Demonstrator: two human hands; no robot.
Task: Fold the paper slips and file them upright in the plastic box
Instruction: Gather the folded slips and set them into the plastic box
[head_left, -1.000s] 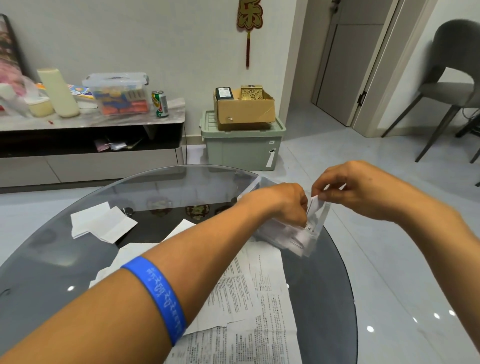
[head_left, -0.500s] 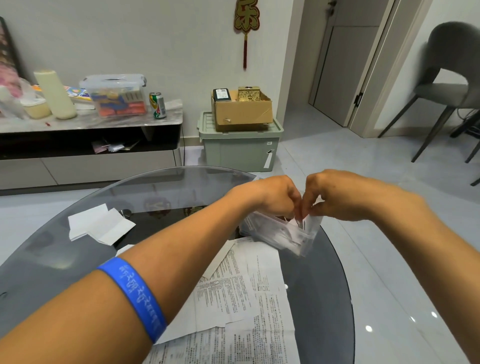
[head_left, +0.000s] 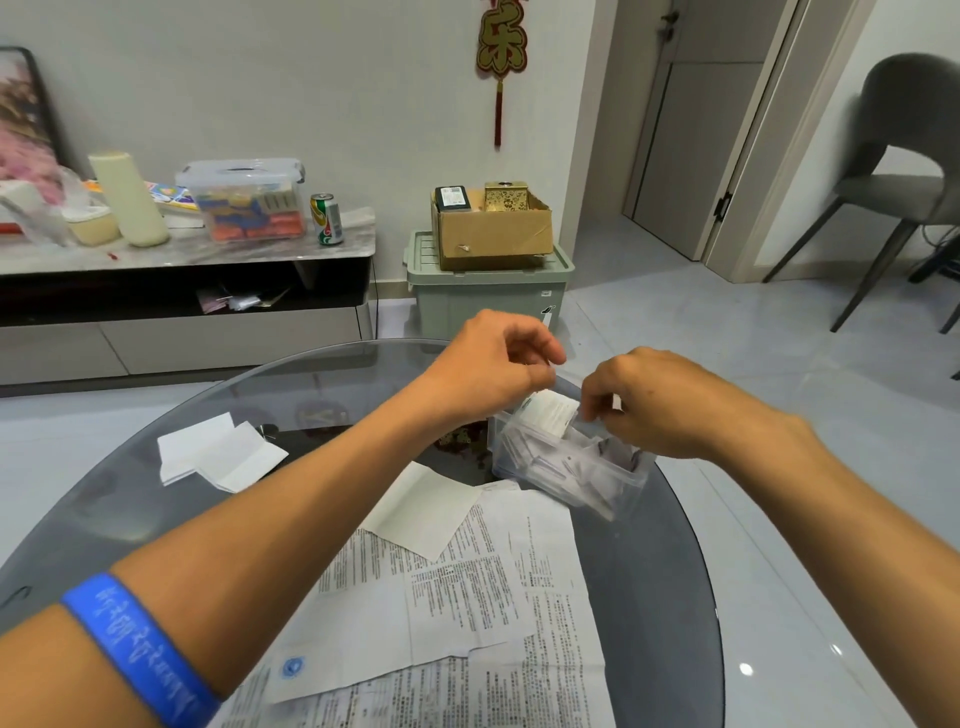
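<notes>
A small clear plastic box (head_left: 618, 480) stands near the right edge of the round glass table (head_left: 130, 499). It holds several folded paper slips on edge. One folded white slip (head_left: 551, 415) sticks up above the box's far end. My right hand (head_left: 660, 408) is over the box, and its fingertips pinch the right edge of that slip. Just above and left of the slip, my left hand (head_left: 493, 364) hovers with loosely curled fingers and holds nothing. Unfolded printed sheets (head_left: 467, 597) lie in front of the box, with a blank white sheet (head_left: 423, 509) on top.
Two folded white papers (head_left: 218, 454) lie on the table's left side. Beyond the table stand a low console (head_left: 182, 270) with a lidded tub and a can, a green bin (head_left: 488, 296) with a cardboard box on it, and a grey chair (head_left: 904, 192) at the right.
My left hand has lifted out of the box and moved up and left. My right hand has shifted right, and the slip now stands in the box's far end.
</notes>
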